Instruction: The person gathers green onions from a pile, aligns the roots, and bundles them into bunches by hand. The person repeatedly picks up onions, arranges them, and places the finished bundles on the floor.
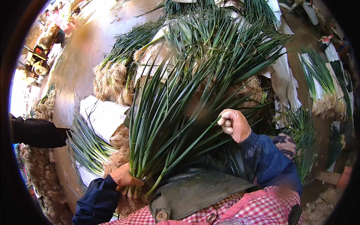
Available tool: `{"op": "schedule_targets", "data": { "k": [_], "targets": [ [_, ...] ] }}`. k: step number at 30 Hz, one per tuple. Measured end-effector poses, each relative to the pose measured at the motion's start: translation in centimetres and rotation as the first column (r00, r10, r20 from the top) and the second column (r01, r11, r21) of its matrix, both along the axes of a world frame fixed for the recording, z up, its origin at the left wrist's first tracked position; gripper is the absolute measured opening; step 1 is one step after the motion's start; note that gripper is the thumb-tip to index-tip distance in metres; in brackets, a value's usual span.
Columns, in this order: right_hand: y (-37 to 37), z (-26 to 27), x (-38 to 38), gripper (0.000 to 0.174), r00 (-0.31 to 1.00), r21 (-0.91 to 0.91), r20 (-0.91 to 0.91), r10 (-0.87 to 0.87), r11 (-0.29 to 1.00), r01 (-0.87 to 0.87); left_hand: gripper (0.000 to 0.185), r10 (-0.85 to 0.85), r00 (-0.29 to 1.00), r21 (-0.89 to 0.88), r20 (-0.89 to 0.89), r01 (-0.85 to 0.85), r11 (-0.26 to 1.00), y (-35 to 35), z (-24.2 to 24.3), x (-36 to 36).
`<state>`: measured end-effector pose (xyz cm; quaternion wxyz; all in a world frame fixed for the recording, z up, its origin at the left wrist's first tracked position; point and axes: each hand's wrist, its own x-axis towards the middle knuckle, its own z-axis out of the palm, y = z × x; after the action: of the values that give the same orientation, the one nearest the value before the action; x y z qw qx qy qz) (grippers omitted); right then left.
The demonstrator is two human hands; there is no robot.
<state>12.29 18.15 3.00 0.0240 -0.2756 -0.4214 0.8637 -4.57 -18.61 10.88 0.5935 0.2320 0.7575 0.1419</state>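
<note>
A tan glove covers my left hand, closed around the pale lower stems of a bunch of long green onions at lower centre. The leaves fan up and to the right, and brown fibrous roots hang below the hand. My right hand, gloved too, is raised on the right side of the bunch, fingers curled at a single green leaf that slants down toward the roots. A dark apron flap lies over my lap, under the bunch.
Rooted green onions lie in heaps ahead and at upper left. Beside my left arm is another bunch with a white sack. More bunches lie at right. A dark-clothed limb of another person reaches in at far left.
</note>
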Motion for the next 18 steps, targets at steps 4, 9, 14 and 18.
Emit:
{"op": "schedule_targets", "data": {
  "k": [4, 9, 14, 18],
  "targets": [
    [2.2, -1.4, -0.6, 0.012, 0.961, 0.969, -0.137, -0.241, 0.169, 0.181, 0.044, 0.017, 0.998, 0.028, -0.068, -0.015, 0.999, -1.1, -1.6, 1.6],
    [3.4, 3.2, -2.4, 0.011, 0.970, 0.972, -0.214, -0.112, 0.071, 0.222, 0.060, -0.027, 0.985, -0.012, -0.172, 0.026, 1.000, -1.2, -2.3, 3.3],
    [-4.1, 6.1, -8.3, 0.007, 0.816, 0.920, -0.336, 0.470, -0.019, 0.390, 0.084, 0.005, 0.968, -0.002, -0.253, -0.005, 1.000, 0.2, 0.6, 4.8],
    [-10.7, 7.9, -10.6, 0.032, 0.664, 0.902, -0.199, 0.720, -0.130, 0.411, 0.084, 0.021, 0.886, 0.011, -0.463, -0.018, 1.000, 1.4, 0.9, 6.7]
  ]
}}
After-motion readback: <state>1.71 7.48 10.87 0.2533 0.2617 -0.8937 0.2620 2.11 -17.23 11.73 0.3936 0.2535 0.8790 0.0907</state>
